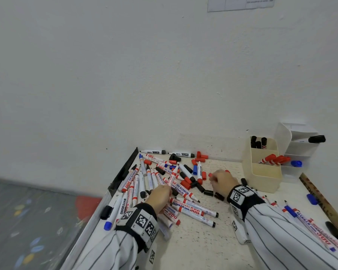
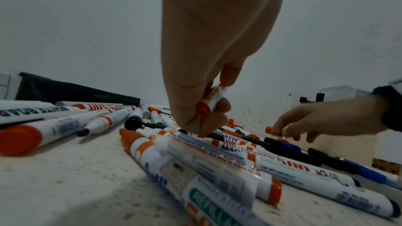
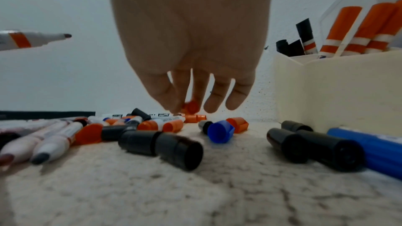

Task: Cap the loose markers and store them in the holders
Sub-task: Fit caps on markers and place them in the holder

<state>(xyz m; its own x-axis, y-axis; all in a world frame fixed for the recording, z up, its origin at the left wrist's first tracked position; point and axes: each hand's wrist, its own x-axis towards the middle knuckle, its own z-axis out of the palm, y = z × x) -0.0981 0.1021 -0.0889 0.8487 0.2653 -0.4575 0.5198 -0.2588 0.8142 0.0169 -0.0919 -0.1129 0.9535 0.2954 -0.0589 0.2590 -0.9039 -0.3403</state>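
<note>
My left hand (image 1: 165, 191) grips an uncapped red whiteboard marker (image 1: 173, 177) by its rear end, tip raised toward the wall; in the left wrist view the fingers (image 2: 224, 104) curl round its barrel (image 2: 214, 96). The marker's tip (image 3: 65, 35) shows at the upper left of the right wrist view. My right hand (image 1: 213, 177) pinches a loose red cap (image 3: 191, 106) between thumb and fingers, just above the table. A cream holder (image 1: 261, 178) with capped red markers (image 1: 273, 159) and black ones stands at the right, with a white holder (image 1: 300, 149) behind it.
Many loose markers (image 1: 193, 208) and red, black and blue caps (image 3: 220, 131) litter the speckled table (image 1: 199, 246). More markers lie under my right sleeve. A wooden ruler (image 1: 320, 199) runs along the right edge. A black strip (image 1: 125, 168) borders the left edge, with the wall close behind.
</note>
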